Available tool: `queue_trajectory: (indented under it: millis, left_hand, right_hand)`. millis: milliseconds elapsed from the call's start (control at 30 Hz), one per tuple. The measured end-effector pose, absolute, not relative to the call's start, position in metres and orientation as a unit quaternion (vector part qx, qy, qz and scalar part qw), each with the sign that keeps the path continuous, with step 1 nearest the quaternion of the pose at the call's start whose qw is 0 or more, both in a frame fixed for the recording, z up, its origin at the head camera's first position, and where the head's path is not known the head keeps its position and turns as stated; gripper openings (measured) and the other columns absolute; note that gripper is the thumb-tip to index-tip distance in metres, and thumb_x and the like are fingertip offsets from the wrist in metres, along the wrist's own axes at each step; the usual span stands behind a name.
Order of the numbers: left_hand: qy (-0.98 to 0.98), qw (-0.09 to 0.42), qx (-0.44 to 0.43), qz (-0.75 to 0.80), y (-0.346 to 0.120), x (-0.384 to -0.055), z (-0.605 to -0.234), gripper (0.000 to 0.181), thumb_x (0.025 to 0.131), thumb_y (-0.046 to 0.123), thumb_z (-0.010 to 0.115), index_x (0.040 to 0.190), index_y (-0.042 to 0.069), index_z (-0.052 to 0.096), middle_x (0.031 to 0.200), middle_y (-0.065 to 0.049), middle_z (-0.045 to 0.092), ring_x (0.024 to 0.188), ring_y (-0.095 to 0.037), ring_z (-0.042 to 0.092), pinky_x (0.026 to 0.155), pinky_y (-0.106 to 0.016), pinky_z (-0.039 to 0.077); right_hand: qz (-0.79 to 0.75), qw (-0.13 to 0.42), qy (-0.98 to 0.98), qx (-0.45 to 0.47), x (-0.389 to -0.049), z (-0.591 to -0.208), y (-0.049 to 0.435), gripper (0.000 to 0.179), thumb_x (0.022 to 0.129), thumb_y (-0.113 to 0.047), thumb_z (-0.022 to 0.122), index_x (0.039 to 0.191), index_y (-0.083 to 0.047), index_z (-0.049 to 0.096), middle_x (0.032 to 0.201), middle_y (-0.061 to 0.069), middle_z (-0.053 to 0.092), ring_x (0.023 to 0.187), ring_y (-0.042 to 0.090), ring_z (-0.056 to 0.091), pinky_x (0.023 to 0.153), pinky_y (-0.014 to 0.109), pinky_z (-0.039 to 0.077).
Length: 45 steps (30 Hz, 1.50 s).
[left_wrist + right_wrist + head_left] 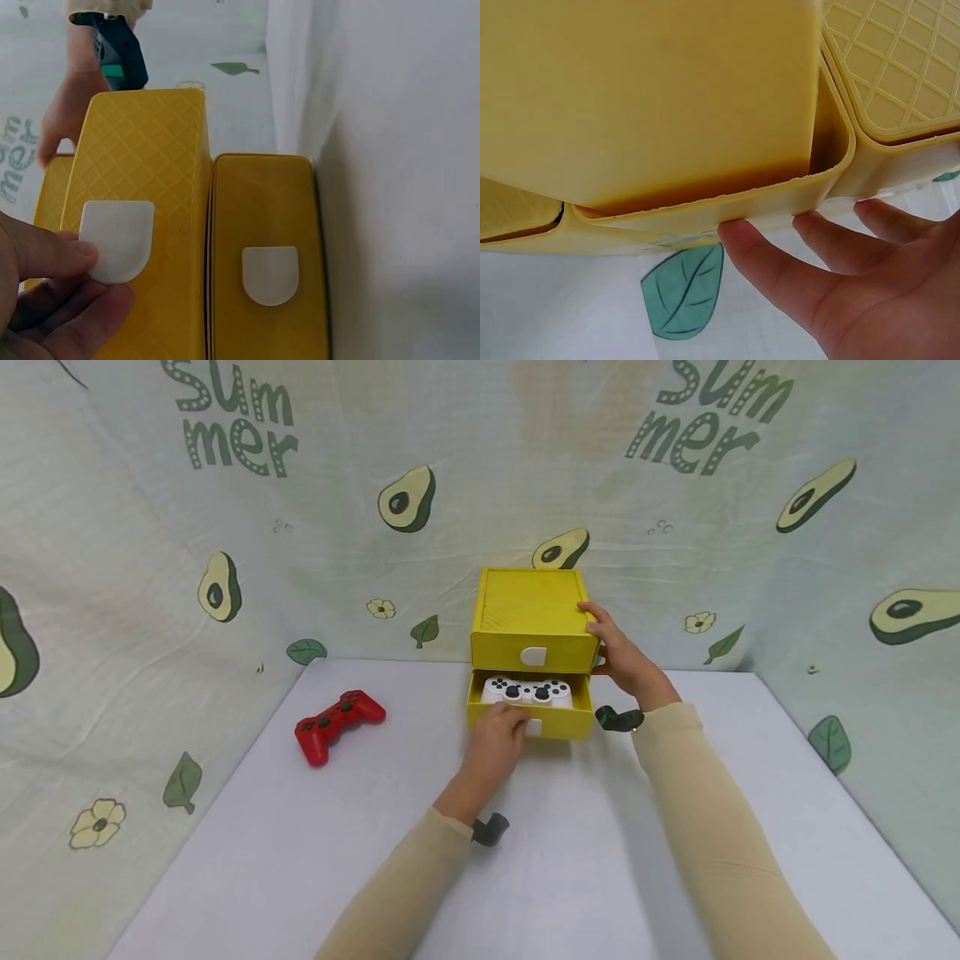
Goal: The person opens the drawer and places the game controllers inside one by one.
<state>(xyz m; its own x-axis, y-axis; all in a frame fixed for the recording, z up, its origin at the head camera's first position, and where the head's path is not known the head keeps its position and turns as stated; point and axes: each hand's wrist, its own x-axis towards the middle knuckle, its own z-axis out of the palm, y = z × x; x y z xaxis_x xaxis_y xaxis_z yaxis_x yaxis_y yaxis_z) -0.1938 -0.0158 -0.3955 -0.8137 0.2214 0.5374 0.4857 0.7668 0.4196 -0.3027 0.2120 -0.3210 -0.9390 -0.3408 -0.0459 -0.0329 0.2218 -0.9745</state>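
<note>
A yellow cabinet (534, 602) with stacked drawers stands at the table's far side. Beneath the top drawer, another drawer (566, 724) is pulled out, holding a white game controller (527, 687). My left hand (495, 743) pinches its white tab handle (118, 240) between thumb and fingers. The left wrist view also shows a lower drawer (266, 202), closed, with its own white tab. My right hand (628, 662) rests on the cabinet's right side near the upper edge; in the right wrist view its extended fingers (769, 262) touch the yellow side wall.
A red game controller (339, 720) lies on the white table (337, 852), left of the cabinet. Behind the table and along its sides hangs a pale cloth (465, 460) printed with avocados, leaves and lettering. Dark wrist cameras (491, 829) are strapped to both wrists.
</note>
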Motion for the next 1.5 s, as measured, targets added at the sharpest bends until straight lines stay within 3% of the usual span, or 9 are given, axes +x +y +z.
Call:
queue_trajectory:
  millis: [267,500,733,1067,1500]
  left_hand:
    - [-0.921,0.203,-0.178,-0.279,-0.014,-0.203,-0.392,0.014,0.092,0.013,0.065,0.101,0.008,0.075,0.096,-0.005,0.068,0.088,-0.017,0.064,0.080,-0.024,0.056]
    - [-0.919,0.192,-0.167,-0.301,-0.012,-0.212,-0.392,0.014,0.092,0.013,0.066,0.102,0.008,0.074,0.097,-0.005,0.068,0.090,-0.018,0.065,0.083,-0.025,0.056]
    - [-0.912,0.210,-0.177,-0.304,-0.012,-0.222,-0.394,0.013,0.092,0.012,0.065,0.100,0.007,0.074,0.097,-0.005,0.068,0.090,-0.018,0.065,0.082,-0.026,0.056]
    - [-0.893,0.262,-0.206,-0.302,-0.011,-0.242,-0.401,0.011,0.091,0.009,0.065,0.095,0.005,0.074,0.090,-0.007,0.068,0.084,-0.019,0.065,0.077,-0.026,0.056]
    - [-0.901,0.258,-0.183,-0.297,-0.005,-0.257,-0.404,0.014,0.093,0.012,0.064,0.101,0.006,0.074,0.095,-0.005,0.068,0.089,-0.017,0.065,0.081,-0.023,0.056]
  right_hand:
    - [-0.608,0.112,0.778,-0.110,-0.313,-0.336,0.216,0.051,0.100,-0.048,0.030,0.147,-0.048,0.012,0.162,0.000,-0.002,0.143,0.045,0.018,0.109,0.068,0.028]
    - [-0.607,0.122,0.777,-0.118,-0.308,-0.328,0.214,0.054,0.101,-0.044,0.029,0.150,-0.043,0.008,0.163,0.003,-0.004,0.142,0.047,0.018,0.109,0.068,0.028]
    - [-0.608,0.116,0.777,-0.113,-0.315,-0.335,0.216,0.052,0.100,-0.049,0.031,0.148,-0.049,0.011,0.162,-0.002,-0.004,0.143,0.044,0.018,0.109,0.067,0.029]
    - [-0.607,0.125,0.775,-0.125,-0.300,-0.319,0.212,0.055,0.101,-0.040,0.029,0.152,-0.038,0.007,0.162,0.005,-0.004,0.142,0.045,0.020,0.109,0.067,0.030]
    - [-0.608,0.117,0.776,-0.124,-0.294,-0.315,0.208,0.057,0.100,-0.039,0.028,0.152,-0.034,0.008,0.162,0.007,-0.001,0.142,0.046,0.019,0.108,0.066,0.030]
